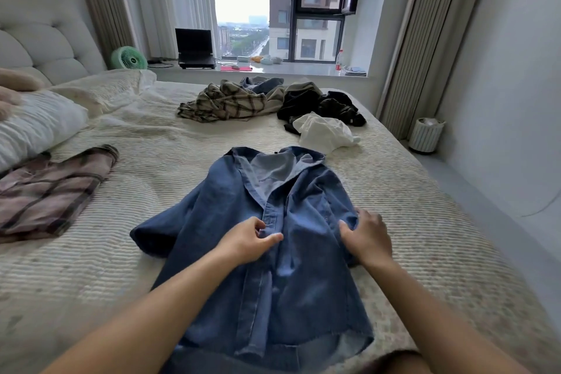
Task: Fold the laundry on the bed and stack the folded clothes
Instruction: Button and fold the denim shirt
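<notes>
A denim shirt (273, 252) is laid front-up on the bed (425, 237), collar toward the window (273, 3), hem nearest the camera. Its front is open at the collar; the left sleeve is spread out to the side.

The button strip at mid-chest is pinched by the left hand (246, 241), thumb and forefinger closed on the fabric, the other fingers curled under.

The shirt's right edge is gripped by the right hand (368, 237); the fingers are curled into a bunched fold of cloth and the thumb is pressed on top.

Left of the denim shirt, well apart, a pink plaid shirt (48, 191) is seen lying flat, near a white pillow (33, 127).

Beyond the denim shirt, toward the window, unfolded clothes are heaped: a beige plaid shirt (224, 102), dark clothes (318, 103) to its right, and a white garment (324, 132) just past the denim collar.

On the sill behind the heap a laptop (194, 48) and a green fan (129, 58) are noted. A small bin (425, 134) is placed on the floor, right of the bed.
</notes>
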